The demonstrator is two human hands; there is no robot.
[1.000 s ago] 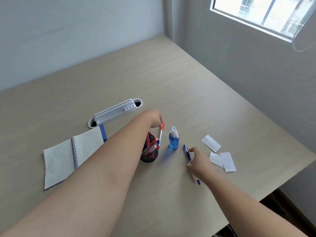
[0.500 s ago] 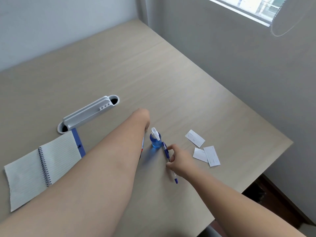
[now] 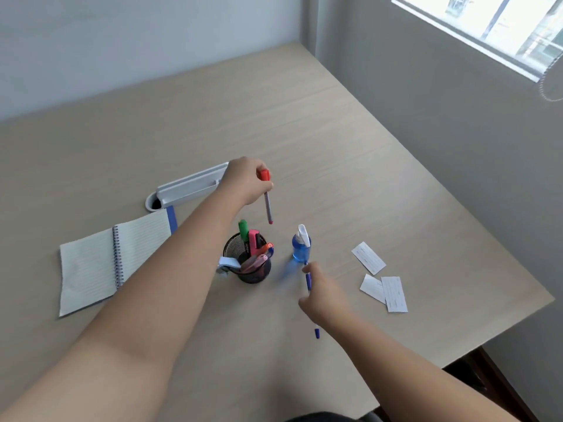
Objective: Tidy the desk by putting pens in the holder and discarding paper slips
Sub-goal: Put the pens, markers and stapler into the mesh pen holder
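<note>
Head view shows the desk (image 3: 350,166) with a mesh holder (image 3: 253,269) near its middle, already carrying several markers. The left hand (image 3: 246,184) pinches a red-capped pen (image 3: 267,199) near its top, so the pen hangs almost upright, tip down, above and just behind the holder's far rim. The right hand (image 3: 323,296) is closed on a blue pen (image 3: 309,280) lying low and pointing toward the blue bottle (image 3: 301,246), right of the holder.

The step in hand appears to be dropping the red pen in. To do it well, the left hand should bring the tip back over the open mouth, aim for the gap beside the green and pink markers, lower until the tip is past the rim, and only then let go; a release from this height risks a bounce off the rim. The blue pen can follow, kept clear of the bottle.

Three slips (image 3: 382,289) lie untouched to the right, well apart from both hands.
</note>
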